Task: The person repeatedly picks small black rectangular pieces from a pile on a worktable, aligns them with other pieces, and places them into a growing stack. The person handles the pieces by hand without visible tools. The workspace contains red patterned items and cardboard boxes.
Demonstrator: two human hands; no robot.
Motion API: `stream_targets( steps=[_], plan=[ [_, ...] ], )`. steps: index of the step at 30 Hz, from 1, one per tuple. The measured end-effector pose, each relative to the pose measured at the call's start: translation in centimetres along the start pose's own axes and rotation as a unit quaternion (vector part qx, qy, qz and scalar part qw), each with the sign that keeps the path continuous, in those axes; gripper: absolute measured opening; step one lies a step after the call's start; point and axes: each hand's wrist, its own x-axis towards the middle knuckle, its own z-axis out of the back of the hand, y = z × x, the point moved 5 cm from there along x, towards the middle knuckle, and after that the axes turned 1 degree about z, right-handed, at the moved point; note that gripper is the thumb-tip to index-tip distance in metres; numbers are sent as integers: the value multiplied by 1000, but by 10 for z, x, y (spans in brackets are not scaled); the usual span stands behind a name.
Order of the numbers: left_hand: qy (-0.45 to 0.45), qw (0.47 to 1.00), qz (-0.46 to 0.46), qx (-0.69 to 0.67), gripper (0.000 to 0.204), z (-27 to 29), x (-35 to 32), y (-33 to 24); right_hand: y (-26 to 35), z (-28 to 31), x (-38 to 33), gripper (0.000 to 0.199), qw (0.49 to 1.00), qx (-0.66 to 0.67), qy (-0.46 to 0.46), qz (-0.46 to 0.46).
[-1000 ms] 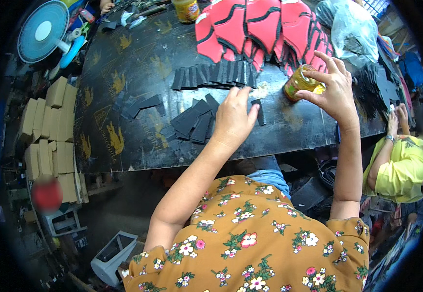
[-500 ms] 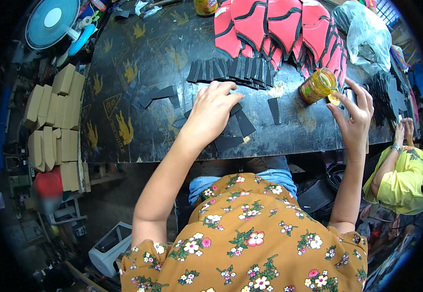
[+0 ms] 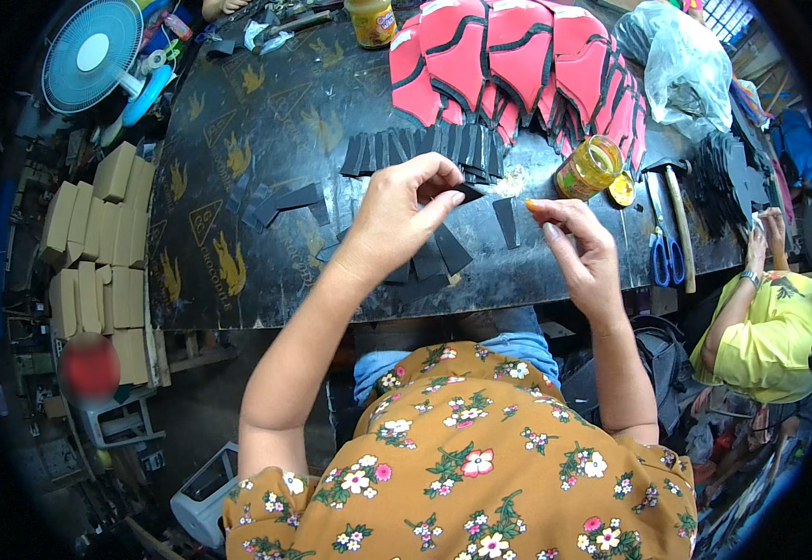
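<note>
Head view, left to right: far left, off the table edge, a blue fan and stacked tan cardboard boxes. Next, the dark worktable with yellow printed marks, loose black cut pieces scattered on its left half, a fanned row of black strips further back. Near the middle, left hand raised just above the tabletop, thumb and forefinger pinched shut on a small black piece, remaining fingers curled in; more black pieces lying flat beneath the wrist. Just right of that, another narrow black piece flat on the table. Right hand close beside the left, holding nothing, fingers loosely bent, forefinger stretched toward the pinched piece with an orange-yellow smear on its tip, not quite touching it. Behind, a heap of red and black shaped panels. Right of the hands, an open jar of yellow glue with its lid just beside, then blue-handled scissors and a wooden-handled tool. Far right, a clear plastic bag, and another person in a yellow shirt at the table's end.
</note>
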Motion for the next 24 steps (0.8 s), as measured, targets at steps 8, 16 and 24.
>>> stream_targets(
  steps=[8, 16, 24],
  plan=[
    [-5, 935, 168, -312, 36, -42, -17, 22, 0, -28, 9, 36, 997, 56, 0, 44],
    [-14, 915, 190, -355, 34, -46, -20, 22, 0, -28, 7, 42, 991, -73, -8, 108],
    [-78, 876, 219, -422, 30, -51, -19, 40, 18, -18, -18, 57, 951, -201, 20, 236]
  ],
)
